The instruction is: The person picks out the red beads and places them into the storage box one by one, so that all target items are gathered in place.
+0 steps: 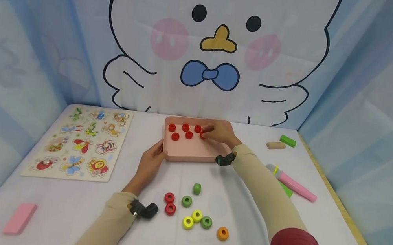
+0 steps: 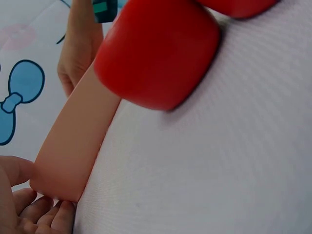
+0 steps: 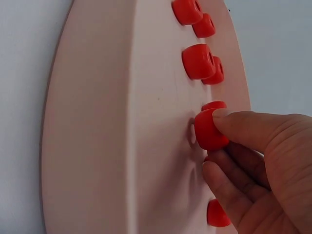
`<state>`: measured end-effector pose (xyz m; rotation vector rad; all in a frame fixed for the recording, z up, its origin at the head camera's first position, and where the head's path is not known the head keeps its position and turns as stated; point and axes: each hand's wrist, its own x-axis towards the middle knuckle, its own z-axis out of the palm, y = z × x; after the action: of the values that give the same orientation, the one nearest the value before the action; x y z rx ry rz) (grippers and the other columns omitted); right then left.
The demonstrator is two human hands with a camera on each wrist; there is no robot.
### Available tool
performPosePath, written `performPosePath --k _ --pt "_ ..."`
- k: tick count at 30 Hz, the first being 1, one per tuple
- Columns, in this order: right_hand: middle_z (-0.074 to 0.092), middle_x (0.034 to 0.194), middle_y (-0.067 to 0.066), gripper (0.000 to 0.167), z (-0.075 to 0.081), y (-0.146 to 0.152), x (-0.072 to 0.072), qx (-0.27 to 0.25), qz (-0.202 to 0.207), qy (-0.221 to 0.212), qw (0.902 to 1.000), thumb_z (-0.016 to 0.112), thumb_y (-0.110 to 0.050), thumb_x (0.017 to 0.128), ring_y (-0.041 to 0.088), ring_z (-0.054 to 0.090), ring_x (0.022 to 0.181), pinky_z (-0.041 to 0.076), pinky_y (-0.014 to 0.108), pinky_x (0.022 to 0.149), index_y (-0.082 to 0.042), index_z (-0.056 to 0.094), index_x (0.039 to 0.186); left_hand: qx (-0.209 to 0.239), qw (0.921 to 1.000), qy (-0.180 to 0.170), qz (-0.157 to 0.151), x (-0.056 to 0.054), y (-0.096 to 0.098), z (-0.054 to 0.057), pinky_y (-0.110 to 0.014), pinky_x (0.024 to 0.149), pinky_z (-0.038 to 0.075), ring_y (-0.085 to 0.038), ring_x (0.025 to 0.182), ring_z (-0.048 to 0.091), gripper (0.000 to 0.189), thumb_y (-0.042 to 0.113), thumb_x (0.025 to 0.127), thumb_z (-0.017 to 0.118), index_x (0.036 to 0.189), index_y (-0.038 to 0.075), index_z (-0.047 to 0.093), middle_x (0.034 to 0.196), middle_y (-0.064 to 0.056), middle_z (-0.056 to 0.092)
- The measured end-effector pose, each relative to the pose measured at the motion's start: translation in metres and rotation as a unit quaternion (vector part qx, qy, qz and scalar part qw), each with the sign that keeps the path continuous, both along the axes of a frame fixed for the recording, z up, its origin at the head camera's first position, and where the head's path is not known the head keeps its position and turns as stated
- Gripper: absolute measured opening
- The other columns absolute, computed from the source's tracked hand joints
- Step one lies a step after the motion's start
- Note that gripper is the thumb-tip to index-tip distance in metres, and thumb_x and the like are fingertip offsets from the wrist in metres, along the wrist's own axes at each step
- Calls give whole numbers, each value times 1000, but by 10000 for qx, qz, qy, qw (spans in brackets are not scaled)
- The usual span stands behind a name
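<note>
A shallow pink tray (image 1: pixel 193 150) stands at the back of the white table, with several red beads (image 1: pixel 175 136) set in two rows inside it. My left hand (image 1: pixel 149 165) holds the tray's near left corner, thumb on one side and fingers curled at the other in the left wrist view. Over the tray, my right hand (image 1: pixel 219 133) pinches a red bead (image 3: pixel 209 130) between thumb and fingers, close above the tray floor. Another red bead (image 3: pixel 218 213) lies beyond those fingertips in the right wrist view.
Nearer me lie two red beads (image 1: pixel 170 209), green beads (image 1: pixel 187 201), yellow beads (image 1: pixel 188 222) and an orange bead (image 1: pixel 223 234). An insect puzzle board (image 1: pixel 114 162) and pink block (image 1: pixel 20 219) are left. A toy microphone (image 1: pixel 297 186), wooden block (image 1: pixel 276 145) and green block (image 1: pixel 288 141) are right.
</note>
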<state>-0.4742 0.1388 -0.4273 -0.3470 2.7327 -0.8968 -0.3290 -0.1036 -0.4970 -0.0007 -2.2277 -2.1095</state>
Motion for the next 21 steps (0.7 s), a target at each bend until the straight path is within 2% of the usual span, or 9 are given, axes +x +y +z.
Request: performPosePath --k 14,21 --pt "68 107 5 28 -8 4 1 -139 -50 28 9999 73 -19 90 26 55 103 53 34 90 -10 72 117 -164 9998 106 -15 2 1 -2 -29 110 36 -18 139 37 55 15 101 53 153 6 35 153 -10 38" --pt "68 105 5 27 -8 5 2 -312 36 -42 9995 70 -16 92 27 56 100 53 33 91 -10 71 118 -192 9998 -5 -36 1 -1 -1 -28 110 36 -16 139 37 56 18 101 53 153 9 34 154 -7 37"
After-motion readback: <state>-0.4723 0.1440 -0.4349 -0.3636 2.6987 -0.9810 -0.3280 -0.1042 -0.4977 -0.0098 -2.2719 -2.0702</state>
